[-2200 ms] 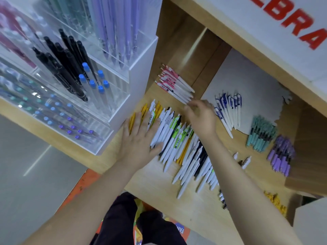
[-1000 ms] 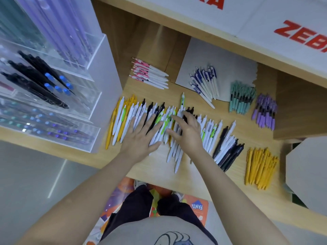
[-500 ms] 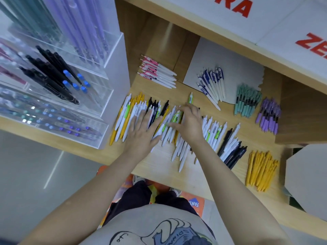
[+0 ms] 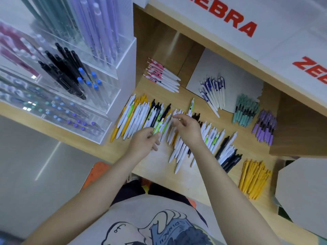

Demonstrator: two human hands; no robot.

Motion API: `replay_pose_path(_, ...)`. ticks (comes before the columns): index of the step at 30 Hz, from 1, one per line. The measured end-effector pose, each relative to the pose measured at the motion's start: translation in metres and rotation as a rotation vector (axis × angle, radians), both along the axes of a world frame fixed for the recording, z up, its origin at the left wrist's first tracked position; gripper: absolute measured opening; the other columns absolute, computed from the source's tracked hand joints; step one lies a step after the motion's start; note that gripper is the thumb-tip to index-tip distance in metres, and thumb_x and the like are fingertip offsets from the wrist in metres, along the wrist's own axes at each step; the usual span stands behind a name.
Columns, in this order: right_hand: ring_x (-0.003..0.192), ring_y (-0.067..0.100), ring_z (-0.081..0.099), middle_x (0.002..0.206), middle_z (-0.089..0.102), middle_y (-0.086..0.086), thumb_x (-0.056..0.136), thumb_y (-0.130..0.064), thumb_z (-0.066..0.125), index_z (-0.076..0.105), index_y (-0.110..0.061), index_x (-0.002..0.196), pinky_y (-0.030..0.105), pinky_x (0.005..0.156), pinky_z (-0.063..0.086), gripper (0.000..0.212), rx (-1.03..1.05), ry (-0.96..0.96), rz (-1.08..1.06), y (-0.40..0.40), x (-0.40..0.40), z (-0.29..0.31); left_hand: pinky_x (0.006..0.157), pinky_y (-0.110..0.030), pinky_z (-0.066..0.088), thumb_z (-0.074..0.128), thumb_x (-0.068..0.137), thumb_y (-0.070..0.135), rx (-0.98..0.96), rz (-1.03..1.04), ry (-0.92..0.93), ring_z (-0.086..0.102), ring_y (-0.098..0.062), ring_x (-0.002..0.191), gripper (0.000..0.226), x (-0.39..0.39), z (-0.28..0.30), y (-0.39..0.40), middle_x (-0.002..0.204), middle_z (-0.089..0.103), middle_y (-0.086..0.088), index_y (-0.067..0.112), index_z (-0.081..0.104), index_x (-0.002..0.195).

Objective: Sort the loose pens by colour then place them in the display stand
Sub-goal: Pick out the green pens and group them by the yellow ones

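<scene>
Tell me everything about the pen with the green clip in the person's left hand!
The green-clip pen has a white barrel that looks like plastic and a bright lime-green clip. It tilts up and to the right over the mixed pile on the wooden shelf. The left hand pinches its lower end at the fingertips. Neighbouring white pens lie close behind it; whether it touches them cannot be told.

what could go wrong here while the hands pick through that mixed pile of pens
1. The left hand pinches a white pen with a green clip amid the unsorted mixed pen pile; lifting it may drag neighbours askew.
2. White pens nearest the wooden shelf's front edge could get knocked off.
3. The right hand might sweep pens toward the sorted yellow pen pile.
</scene>
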State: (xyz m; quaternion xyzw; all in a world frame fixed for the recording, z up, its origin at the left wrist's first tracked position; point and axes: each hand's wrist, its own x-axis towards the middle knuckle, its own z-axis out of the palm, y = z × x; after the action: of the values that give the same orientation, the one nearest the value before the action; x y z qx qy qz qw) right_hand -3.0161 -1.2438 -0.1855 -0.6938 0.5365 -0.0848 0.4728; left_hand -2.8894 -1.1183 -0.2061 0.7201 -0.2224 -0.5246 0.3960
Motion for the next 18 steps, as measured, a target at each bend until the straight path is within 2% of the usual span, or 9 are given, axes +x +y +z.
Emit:
replay_pose_path(2,0.072,0.012,0.059,0.092,0.066,0.002,0.095,-0.029,0.065,0.064,-0.019,0.121,0.033,0.069,0.048,0.028,-0.014,0.165,0.159,0.000,0.002,-0.011,0.065,-0.040,0.058,0.064,0.098,0.026,0.041,0.077,0.056,0.070,-0.022,0.061,0.027,0.005,-0.005,0.014,0.074,0.073,-0.004,0.001,0.064,0.108)
replay_pose_path(5,0.078,0.018,0.061,0.099,0.066,0.005,0.086,-0.046,0.072,0.045,-0.020,0.142,0.032,0.063,0.048,0.068,0.006,0.348,0.310,0.007,0.014,-0.014,0.073,-0.046,0.061,0.067,0.096,0.026,0.100,0.136,0.146,0.073,-0.031,0.070,0.038,0.002,-0.013,0.029,0.078,0.075,-0.010,-0.012,0.063,0.102)
replay_pose_path(7,0.070,0.020,0.063,0.082,0.065,0.004,0.083,-0.052,0.073,0.036,-0.020,0.147,0.032,0.055,0.048,0.081,-0.023,0.375,0.315,0.011,0.020,-0.015,0.077,-0.041,0.060,0.067,0.096,0.026,0.109,0.160,0.165,0.074,-0.031,0.081,0.037,-0.001,-0.017,0.033,0.088,0.076,-0.014,-0.010,0.066,0.102)
replay_pose_path(9,0.064,0.021,0.062,0.070,0.062,0.006,0.081,-0.054,0.074,0.032,-0.021,0.149,0.037,0.053,0.051,0.087,-0.034,0.385,0.309,0.012,0.023,-0.015,0.079,-0.040,0.060,0.066,0.096,0.026,0.100,0.180,0.150,0.075,-0.025,0.082,0.037,-0.004,-0.019,0.035,0.092,0.076,-0.013,-0.010,0.066,0.103)
replay_pose_path(12,0.067,0.020,0.063,0.078,0.065,0.004,0.078,-0.055,0.076,0.027,-0.023,0.152,0.042,0.062,0.057,0.094,-0.036,0.404,0.308,0.009,0.023,-0.013,0.082,-0.044,0.061,0.066,0.097,0.025,0.102,0.211,0.132,0.075,-0.021,0.077,0.034,-0.005,-0.021,0.036,0.089,0.075,-0.009,-0.009,0.065,0.100)
replay_pose_path(15,0.066,0.017,0.062,0.084,0.065,0.003,0.076,-0.055,0.077,0.025,-0.022,0.153,0.039,0.062,0.056,0.098,-0.014,0.386,0.287,0.008,0.025,-0.012,0.077,-0.038,0.060,0.064,0.097,0.025,0.105,0.221,0.144,0.074,-0.021,0.075,0.029,-0.005,-0.021,0.035,0.089,0.075,-0.009,-0.004,0.066,0.099)
replay_pose_path(17,0.070,0.017,0.061,0.094,0.068,0.007,0.076,-0.054,0.078,0.033,-0.019,0.148,0.039,0.066,0.057,0.092,-0.003,0.373,0.269,0.008,0.025,-0.012,0.075,-0.038,0.060,0.064,0.098,0.027,0.105,0.200,0.141,0.075,-0.024,0.074,0.019,-0.004,-0.020,0.035,0.089,0.075,-0.009,0.009,0.067,0.094)
replay_pose_path(18,0.076,0.017,0.060,0.101,0.068,0.008,0.077,-0.053,0.078,0.040,-0.017,0.143,0.041,0.072,0.057,0.084,0.004,0.364,0.256,0.007,0.025,-0.011,0.073,-0.040,0.060,0.064,0.098,0.028,0.102,0.202,0.154,0.074,-0.026,0.072,0.019,-0.004,-0.020,0.036,0.087,0.075,-0.010,0.009,0.067,0.094)
